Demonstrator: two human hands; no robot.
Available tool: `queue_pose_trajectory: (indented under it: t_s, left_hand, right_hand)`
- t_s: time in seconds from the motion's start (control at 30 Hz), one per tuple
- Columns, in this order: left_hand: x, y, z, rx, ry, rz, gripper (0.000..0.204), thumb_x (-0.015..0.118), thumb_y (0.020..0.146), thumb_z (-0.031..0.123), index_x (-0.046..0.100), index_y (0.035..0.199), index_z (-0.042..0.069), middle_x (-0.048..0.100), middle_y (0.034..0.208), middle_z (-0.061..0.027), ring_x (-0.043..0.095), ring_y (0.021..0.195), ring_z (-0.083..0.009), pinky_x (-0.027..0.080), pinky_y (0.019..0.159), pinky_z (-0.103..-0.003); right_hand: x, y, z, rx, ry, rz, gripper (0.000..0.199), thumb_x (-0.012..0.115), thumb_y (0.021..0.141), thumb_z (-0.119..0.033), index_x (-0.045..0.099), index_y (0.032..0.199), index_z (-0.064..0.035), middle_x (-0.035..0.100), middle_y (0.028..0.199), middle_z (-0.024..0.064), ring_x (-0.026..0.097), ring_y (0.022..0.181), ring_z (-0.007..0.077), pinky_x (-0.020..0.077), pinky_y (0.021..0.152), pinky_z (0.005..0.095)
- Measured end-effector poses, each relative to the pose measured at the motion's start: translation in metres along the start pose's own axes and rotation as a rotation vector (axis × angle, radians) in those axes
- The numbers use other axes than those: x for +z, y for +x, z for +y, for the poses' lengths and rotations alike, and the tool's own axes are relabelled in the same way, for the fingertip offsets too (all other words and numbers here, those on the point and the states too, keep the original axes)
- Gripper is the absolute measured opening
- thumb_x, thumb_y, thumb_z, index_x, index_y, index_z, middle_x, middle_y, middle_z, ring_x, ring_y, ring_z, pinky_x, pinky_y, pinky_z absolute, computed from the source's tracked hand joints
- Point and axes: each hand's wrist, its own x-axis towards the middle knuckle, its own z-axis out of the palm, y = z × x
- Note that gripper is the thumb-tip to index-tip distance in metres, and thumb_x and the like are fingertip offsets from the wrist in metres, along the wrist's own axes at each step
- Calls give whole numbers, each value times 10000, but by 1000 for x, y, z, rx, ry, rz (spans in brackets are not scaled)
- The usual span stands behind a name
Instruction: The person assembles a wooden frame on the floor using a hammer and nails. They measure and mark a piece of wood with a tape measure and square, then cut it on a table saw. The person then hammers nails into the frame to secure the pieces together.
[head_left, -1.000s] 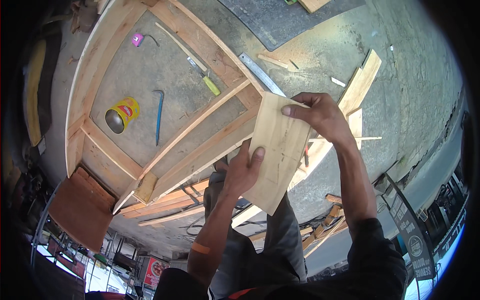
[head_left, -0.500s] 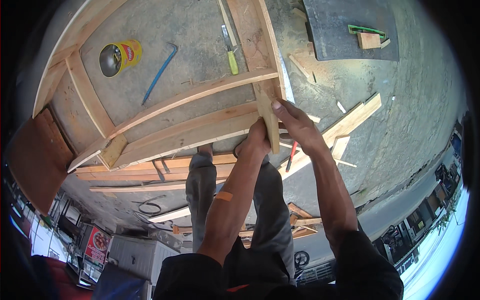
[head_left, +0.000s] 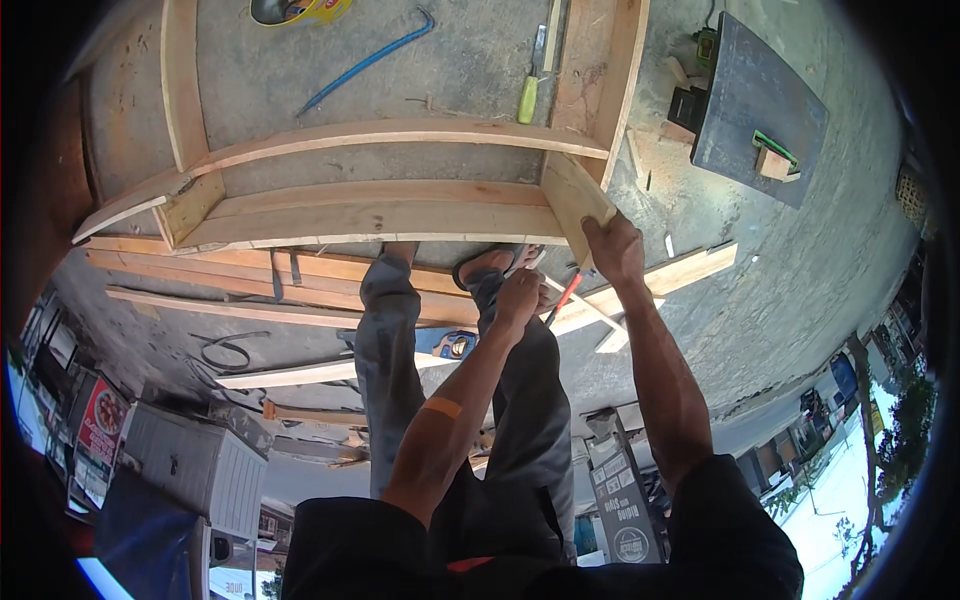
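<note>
My right hand [head_left: 614,250] is closed on the near end of a short wooden board [head_left: 575,205], which stands on edge at the right end of a wooden frame [head_left: 370,222]. Lower and to the left, my left hand [head_left: 522,300] is apart from the frame, its fingers curled together. Whatever those fingers may hold is hidden. Between the hands lie a red-handled tool [head_left: 565,294] and a thin wooden strip [head_left: 598,314]. The frame's long rail [head_left: 400,131] runs across just beyond, meeting the short board near its far end.
Inside the frame lie a blue pry bar [head_left: 365,65], a green-handled chisel [head_left: 528,100] and a yellow can [head_left: 325,12]. A dark board [head_left: 755,110] is on the floor at right. Planks [head_left: 230,308] lie left of my legs, with a blue-handled saw [head_left: 455,345] nearby.
My left hand has come off the short board and moved down toward me. My right hand has shifted to the board's near end. The view has tilted, so the frame sits higher.
</note>
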Motion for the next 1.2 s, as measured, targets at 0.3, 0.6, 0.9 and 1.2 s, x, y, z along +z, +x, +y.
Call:
queue_pose_trajectory:
  t_s: [0.3, 0.6, 0.9, 1.2]
  left_hand:
    - [-154, 5, -163, -28, 1021, 210, 327, 538, 967, 327, 669, 1012, 30, 734, 960, -206, 718, 901, -384, 558, 806, -506]
    - [-110, -24, -101, 50, 428, 62, 310, 540, 959, 307, 689, 1016, 42, 738, 977, -190, 710, 943, -377, 543, 848, -472]
    - [-95, -25, -79, 146, 493, 98, 289, 549, 954, 302, 717, 1004, 73, 749, 992, -153, 717, 978, -341, 545, 870, -437]
    - [-99, -27, -73, 177, 439, 81, 220, 532, 980, 225, 657, 991, 44, 672, 883, -85, 651, 793, -206, 529, 706, -341]
  right_hand:
    - [16, 36, 17, 41, -77, -27, 542, 688, 838, -424, 716, 1064, 68, 729, 942, 301, 736, 931, 435, 571, 824, 486]
    - [22, 57, 19, 91, -33, -133, 518, 732, 825, -310, 693, 1081, 139, 748, 910, 236, 775, 774, 299, 658, 607, 392]
    - [17, 42, 4, 209, 157, -159, 480, 732, 859, -238, 658, 1191, 101, 725, 1032, 219, 764, 847, 310, 676, 656, 422]
    - [14, 41, 1, 204, 223, -172, 497, 726, 865, -232, 626, 1188, 132, 709, 1042, 226, 760, 857, 315, 677, 691, 428]
